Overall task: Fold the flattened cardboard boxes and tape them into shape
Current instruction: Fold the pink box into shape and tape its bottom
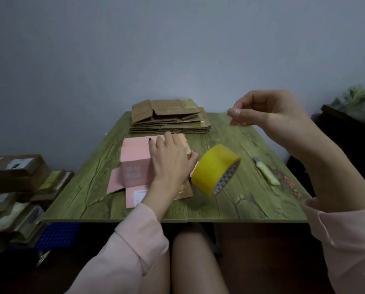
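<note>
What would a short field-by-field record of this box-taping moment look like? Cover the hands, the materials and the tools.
left hand: pressed flat on the pink box
pink box: partly folded, flaps spread out on the table
right hand: raised above the table, fingers pinched together, probably on a tape end, too faint to confirm
tape roll: yellow, tilted, right of the pink box
flattened boxes: brown stack at the table's far edge
knife: pale handle, lying on the right side
table: green wood grain
</note>
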A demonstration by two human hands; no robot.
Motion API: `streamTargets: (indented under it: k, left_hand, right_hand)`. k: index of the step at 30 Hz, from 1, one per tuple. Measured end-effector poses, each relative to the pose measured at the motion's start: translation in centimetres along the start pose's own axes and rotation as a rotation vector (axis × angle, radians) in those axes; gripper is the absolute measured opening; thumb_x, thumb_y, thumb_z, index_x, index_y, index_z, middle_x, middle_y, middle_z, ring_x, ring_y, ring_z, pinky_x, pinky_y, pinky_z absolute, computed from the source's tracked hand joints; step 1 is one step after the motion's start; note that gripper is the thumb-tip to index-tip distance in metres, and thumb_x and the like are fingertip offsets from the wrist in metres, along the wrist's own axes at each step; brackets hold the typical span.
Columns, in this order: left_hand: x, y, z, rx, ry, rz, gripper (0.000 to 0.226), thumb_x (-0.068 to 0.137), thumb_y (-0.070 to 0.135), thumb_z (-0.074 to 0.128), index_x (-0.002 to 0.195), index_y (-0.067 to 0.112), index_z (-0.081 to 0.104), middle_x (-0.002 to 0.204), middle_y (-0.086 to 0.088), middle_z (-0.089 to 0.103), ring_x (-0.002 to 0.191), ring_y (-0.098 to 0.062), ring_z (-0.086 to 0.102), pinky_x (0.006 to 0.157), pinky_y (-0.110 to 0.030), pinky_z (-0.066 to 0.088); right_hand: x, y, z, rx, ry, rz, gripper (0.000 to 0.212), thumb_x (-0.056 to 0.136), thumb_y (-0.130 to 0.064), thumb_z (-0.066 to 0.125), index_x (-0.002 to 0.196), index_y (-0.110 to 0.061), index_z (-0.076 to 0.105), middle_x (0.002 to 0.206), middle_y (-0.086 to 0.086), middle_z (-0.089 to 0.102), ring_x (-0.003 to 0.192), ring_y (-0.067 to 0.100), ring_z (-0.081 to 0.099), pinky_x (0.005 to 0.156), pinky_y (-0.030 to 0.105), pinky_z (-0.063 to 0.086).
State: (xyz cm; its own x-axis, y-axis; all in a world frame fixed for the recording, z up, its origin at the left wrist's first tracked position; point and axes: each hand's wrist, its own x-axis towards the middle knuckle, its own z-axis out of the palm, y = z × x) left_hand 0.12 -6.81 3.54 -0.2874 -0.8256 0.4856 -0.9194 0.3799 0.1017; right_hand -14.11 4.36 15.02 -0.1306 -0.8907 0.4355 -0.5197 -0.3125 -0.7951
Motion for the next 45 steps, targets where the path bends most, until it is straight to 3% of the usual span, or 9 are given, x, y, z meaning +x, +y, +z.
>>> streamTargets:
  k: [2, 8, 14, 18, 21, 27, 31, 36, 45]
  left_hand:
    - [-0.2, -1.4, 0.4, -0.121, 0.054, 0.108, 0.062, 0.076, 0.047, 0.030, 0.100, 0.000, 0.063, 0.095, -0.016, 0.060, 0.091, -0.034, 0.059, 0.097, -0.048, 0.039]
    - [-0.5, -6.0, -0.9, -0.488, -0.141, 0.350, 0.080, 0.069, 0.052, 0.024, 0.135, 0.015, 0.050, 0.142, 0.001, 0.046, 0.137, -0.015, 0.031, 0.115, -0.035, 0.016]
    - [-0.6, -6.6, -1.1, -0.617, -0.072, 0.402, 0.059, 0.073, 0.057, 0.050, 0.108, 0.012, 0.067, 0.120, 0.003, 0.060, 0.116, -0.007, 0.050, 0.104, -0.033, 0.036]
    - [-0.7, -6.7, -0.6, -0.780, -0.113, 0.474, 0.053, 0.075, 0.050, 0.057, 0.111, 0.012, 0.069, 0.120, 0.011, 0.059, 0.128, -0.002, 0.041, 0.115, -0.030, 0.020]
    - [-0.7, -7.5, -0.9, -0.769, -0.158, 0.498, 0.056, 0.078, 0.051, 0.053, 0.123, 0.019, 0.059, 0.126, 0.014, 0.052, 0.133, 0.001, 0.029, 0.113, -0.014, 0.012]
    - [-1.7, -7.9, -1.8, -0.693, -0.175, 0.391, 0.050, 0.080, 0.033, 0.053, 0.127, 0.019, 0.055, 0.143, -0.005, 0.040, 0.134, -0.008, 0.030, 0.116, -0.028, 0.018]
    - [-2.8, -6.5, -1.4, -0.729, -0.090, 0.290, 0.057, 0.071, 0.053, 0.059, 0.119, 0.023, 0.065, 0.138, 0.001, 0.046, 0.132, -0.003, 0.034, 0.117, -0.031, 0.019]
    - [-3.3, -6.2, -0.7, -0.726, 0.025, 0.290, 0.043, 0.079, 0.033, 0.060, 0.117, 0.013, 0.066, 0.132, -0.009, 0.055, 0.127, -0.007, 0.041, 0.111, -0.020, 0.022]
    - [-2.8, -7.3, -0.2, -0.687, -0.008, 0.396, 0.048, 0.083, 0.039, 0.051, 0.113, 0.006, 0.068, 0.124, -0.009, 0.062, 0.121, -0.013, 0.048, 0.107, -0.010, 0.026]
  right_hand:
    - [0.1, 0.2, -0.2, 0.002, -0.002, 0.003, 0.010, 0.083, -0.014, 0.068, 0.073, -0.015, 0.065, 0.061, -0.005, 0.069, 0.067, 0.010, 0.062, 0.070, 0.021, 0.049]
    - [0.1, 0.1, -0.5, 0.005, -0.019, -0.008, 0.009, 0.082, -0.013, 0.069, 0.073, -0.014, 0.066, 0.063, -0.002, 0.069, 0.071, 0.016, 0.061, 0.076, 0.030, 0.049]
    - [-0.1, -0.6, -0.1, 0.017, -0.052, -0.023, 0.007, 0.081, -0.014, 0.069, 0.075, -0.012, 0.067, 0.065, -0.001, 0.069, 0.069, 0.011, 0.062, 0.070, 0.018, 0.048]
    - [-0.5, -1.0, 0.3, 0.024, -0.072, -0.039, 0.007, 0.081, -0.013, 0.069, 0.074, -0.012, 0.067, 0.066, 0.001, 0.069, 0.067, 0.009, 0.062, 0.067, 0.015, 0.048]
    - [-0.9, -1.3, 0.5, 0.026, -0.087, -0.044, 0.006, 0.080, -0.011, 0.069, 0.075, -0.010, 0.067, 0.067, 0.002, 0.069, 0.065, 0.007, 0.062, 0.066, 0.014, 0.048]
    - [-1.3, -1.7, 0.6, 0.039, -0.101, -0.050, 0.007, 0.076, -0.017, 0.070, 0.074, -0.011, 0.067, 0.065, 0.000, 0.069, 0.064, 0.006, 0.063, 0.065, 0.013, 0.047]
    - [-1.5, -1.9, 0.7, 0.043, -0.110, -0.050, 0.018, 0.068, -0.027, 0.069, 0.074, -0.010, 0.067, 0.065, 0.001, 0.069, 0.065, 0.006, 0.063, 0.067, 0.014, 0.048]
    - [-1.7, -1.9, 0.7, 0.038, -0.111, -0.034, 0.011, 0.076, -0.018, 0.070, 0.076, -0.007, 0.067, 0.067, 0.002, 0.070, 0.066, 0.007, 0.063, 0.067, 0.016, 0.049]
    - [-1.6, -2.6, 1.1, 0.065, -0.136, -0.054, 0.006, 0.078, -0.010, 0.070, 0.075, -0.005, 0.066, 0.064, 0.000, 0.068, 0.060, 0.005, 0.061, 0.063, 0.014, 0.048]
